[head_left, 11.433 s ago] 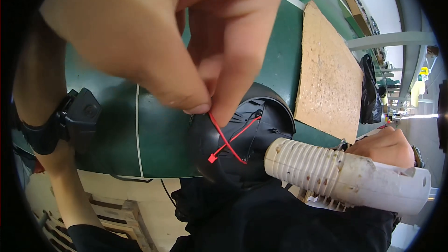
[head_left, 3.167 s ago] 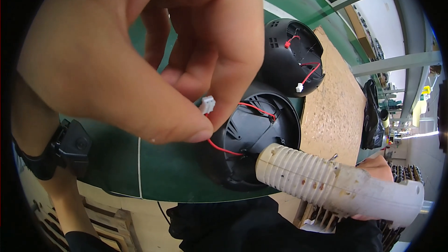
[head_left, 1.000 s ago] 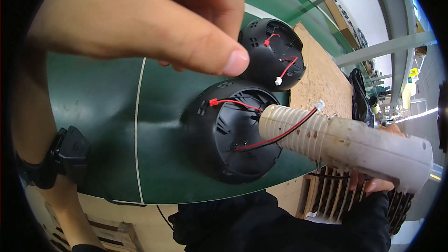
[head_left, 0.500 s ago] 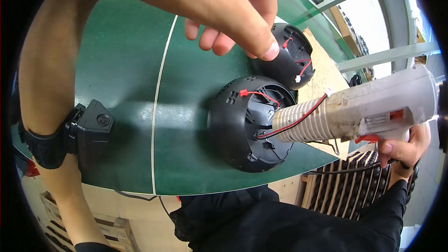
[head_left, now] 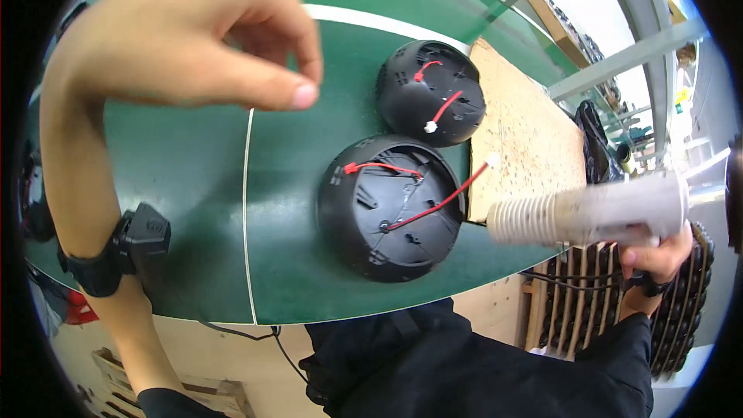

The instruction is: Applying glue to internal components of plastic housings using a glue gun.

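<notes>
1. Black shell [head_left: 339, 220], the nearer of two, sits on the green table [head_left: 298, 290] with its hollow side in full view
2. Two red wires come out of it: one runs to a red plug [head_left: 351, 168] by the left rim, the other reaches past the right rim to a white plug [head_left: 492, 160]
3. Left hand [head_left: 197, 54] is up over the table, well apart from the shell, fingers curled and nothing seen in them; whether thumb and finger meet, I cannot tell
4. Over on the right, the right hand [head_left: 658, 257] is wrapped around the handle of a white gun-shaped tool [head_left: 592, 211], slightly blurred, ribbed nozzle pointing left, just beside the shell with a gap between
5. Just behind, a second black shell [head_left: 393, 104] shows its own red and white plugs, and a cardboard sheet [head_left: 534, 128] lies to its right
6. Down on the left forearm, a small black camera [head_left: 147, 236] is strapped on
</notes>
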